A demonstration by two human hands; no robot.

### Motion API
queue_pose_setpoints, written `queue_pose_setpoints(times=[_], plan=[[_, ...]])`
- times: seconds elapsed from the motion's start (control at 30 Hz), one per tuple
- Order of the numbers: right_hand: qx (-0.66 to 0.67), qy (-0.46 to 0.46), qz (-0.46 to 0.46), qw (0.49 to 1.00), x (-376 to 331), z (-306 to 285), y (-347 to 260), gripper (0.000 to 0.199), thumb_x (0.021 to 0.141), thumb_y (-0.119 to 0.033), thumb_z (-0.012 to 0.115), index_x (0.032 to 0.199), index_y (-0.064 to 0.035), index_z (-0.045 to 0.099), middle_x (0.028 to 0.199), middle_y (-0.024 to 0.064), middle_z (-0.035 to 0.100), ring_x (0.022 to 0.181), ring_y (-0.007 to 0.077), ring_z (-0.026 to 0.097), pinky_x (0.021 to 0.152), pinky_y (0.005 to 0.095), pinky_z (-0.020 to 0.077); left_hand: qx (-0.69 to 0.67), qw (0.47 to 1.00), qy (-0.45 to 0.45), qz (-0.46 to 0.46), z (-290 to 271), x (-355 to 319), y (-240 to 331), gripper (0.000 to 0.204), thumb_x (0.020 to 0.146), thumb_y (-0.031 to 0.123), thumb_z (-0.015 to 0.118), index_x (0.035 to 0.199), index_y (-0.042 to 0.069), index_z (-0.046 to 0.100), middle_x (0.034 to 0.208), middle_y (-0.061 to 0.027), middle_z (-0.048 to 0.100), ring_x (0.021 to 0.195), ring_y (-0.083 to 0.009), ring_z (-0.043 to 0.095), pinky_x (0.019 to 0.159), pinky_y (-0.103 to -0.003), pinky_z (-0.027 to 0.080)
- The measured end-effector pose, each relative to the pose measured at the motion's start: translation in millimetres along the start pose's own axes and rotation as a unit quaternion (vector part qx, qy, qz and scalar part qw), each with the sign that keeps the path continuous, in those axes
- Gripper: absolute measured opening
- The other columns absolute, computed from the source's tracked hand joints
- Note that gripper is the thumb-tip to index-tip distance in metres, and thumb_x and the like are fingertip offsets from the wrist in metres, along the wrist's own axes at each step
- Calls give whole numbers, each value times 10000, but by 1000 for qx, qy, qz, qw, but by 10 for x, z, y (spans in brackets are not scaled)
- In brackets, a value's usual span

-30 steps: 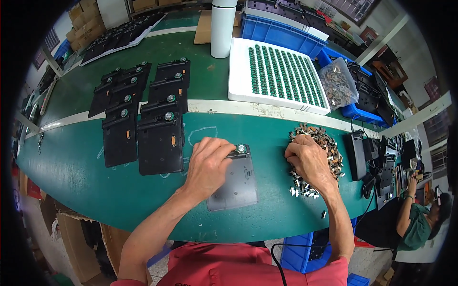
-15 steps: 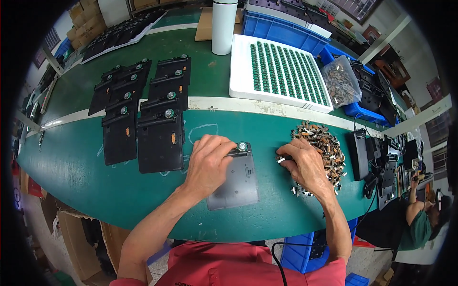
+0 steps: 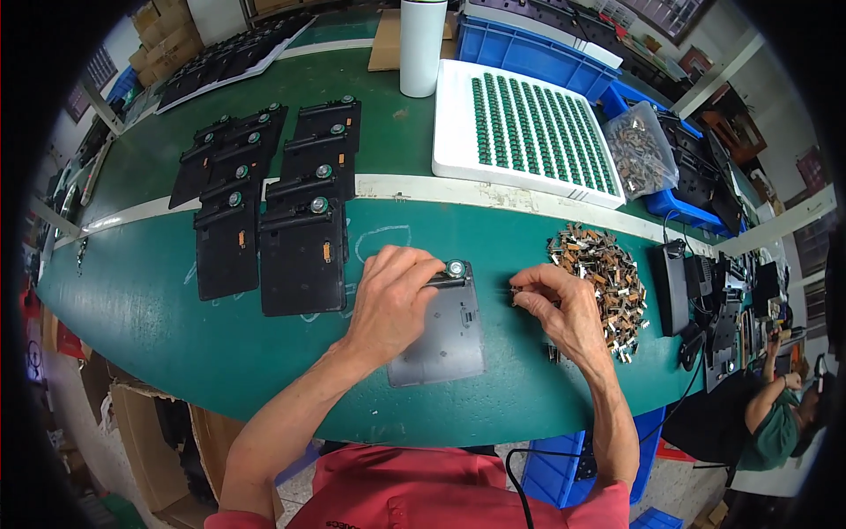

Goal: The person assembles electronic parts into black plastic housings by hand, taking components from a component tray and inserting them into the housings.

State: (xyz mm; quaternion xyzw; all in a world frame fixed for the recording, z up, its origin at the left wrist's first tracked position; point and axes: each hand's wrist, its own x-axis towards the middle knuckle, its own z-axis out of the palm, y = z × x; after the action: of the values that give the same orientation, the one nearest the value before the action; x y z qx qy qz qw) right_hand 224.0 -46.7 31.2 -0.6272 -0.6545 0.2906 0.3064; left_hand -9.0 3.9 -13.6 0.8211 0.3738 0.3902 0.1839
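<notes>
One flat grey rectangular plastic plate (image 3: pixel 445 333) is lain on the green table (image 3: pixel 176 309), pressed down at its upper left corner by the left hand (image 3: pixel 392 300), whose fingers are curled beside a round green-capped knob (image 3: pixel 456 267). Just right of the plate, a small dark metal part (image 3: pixel 516 292) is pinched between the fingertips of the right hand (image 3: pixel 564 313). Further right of the plate, a loose heap of small metal clips (image 3: pixel 604 273) is seen. Left of the plate, finished black plates (image 3: pixel 304 256) are laid out in rows.

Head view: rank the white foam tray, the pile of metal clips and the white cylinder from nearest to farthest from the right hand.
From the right hand:
1. Pile of metal clips, just beside it on the right.
2. White foam tray, beyond it.
3. White cylinder, at the far edge, leftward.
</notes>
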Motion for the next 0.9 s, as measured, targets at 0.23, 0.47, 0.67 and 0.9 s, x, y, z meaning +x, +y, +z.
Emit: queue_pose_setpoints(times=[0.23,0.47,0.67,0.9], plan=[[257,-86,118,955,40,129,-5,164,875,-7,665,1033,32,684,909,76,704,829,129,660,786,243,530,2,1000,0,-1,2,-6,-5,292,722,-34,719,1005,14,662,985,-89,640,935,-287,587,833,-378,447],[341,-91,122,928,25,190,32,166,869,-9,687,1027,36,662,915,90,708,814,130,670,768,253,549,1,1000,-7,-9,8,-15,-19,311,718,-25,728,1020,19,664,1014,-87,634,951,-286,585,846,-384,445],[410,-64,130,900,16,285,15,149,862,-24,716,994,12,656,908,109,711,797,169,691,741,277,575,4,995,26,99,-55,15,100,350,649,111,800,965,32,673,1063,-80,624,974,-279,579,845,-404,428],[455,-101,114,878,-29,340,-40,134,866,9,697,987,23,641,922,116,710,826,168,700,770,267,580,-36,988,19,146,2,-46,143,262,644,77,796,871,26,675,992,-75,646,922,-267,597,803,-388,435]])
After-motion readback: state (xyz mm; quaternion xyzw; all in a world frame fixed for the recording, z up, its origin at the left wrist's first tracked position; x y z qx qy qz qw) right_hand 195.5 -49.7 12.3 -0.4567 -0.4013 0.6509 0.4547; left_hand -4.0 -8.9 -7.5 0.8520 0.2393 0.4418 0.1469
